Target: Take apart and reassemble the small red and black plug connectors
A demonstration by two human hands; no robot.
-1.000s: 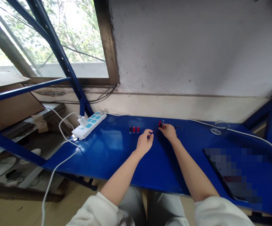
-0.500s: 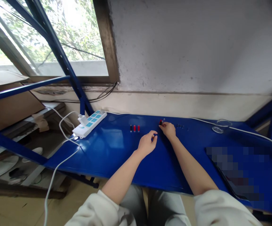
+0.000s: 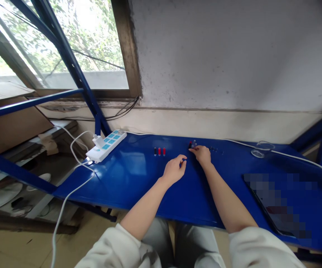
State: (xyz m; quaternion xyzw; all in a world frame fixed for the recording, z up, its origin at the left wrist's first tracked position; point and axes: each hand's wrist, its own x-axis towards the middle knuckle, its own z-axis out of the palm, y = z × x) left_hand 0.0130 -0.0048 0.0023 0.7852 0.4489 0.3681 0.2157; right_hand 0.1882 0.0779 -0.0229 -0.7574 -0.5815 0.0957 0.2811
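Red and black pieces (image 3: 190,144) sit on the blue tabletop (image 3: 127,186) at ten o'clock from the right hand (image 3: 203,155), clear pieces (image 3: 195,142) beside them. Its fingertips nearly meet there (gripping or not, I cannot tell). The left hand (image 3: 174,168) curls half open, seemingly around nothing, three small cylinders (image 3: 159,152) at its ten o'clock. Light fingertip pressure should avoid nudging neighbours.

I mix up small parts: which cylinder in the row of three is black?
The leftmost cylinder, nearest the white power strip; the other two cylinders are red.
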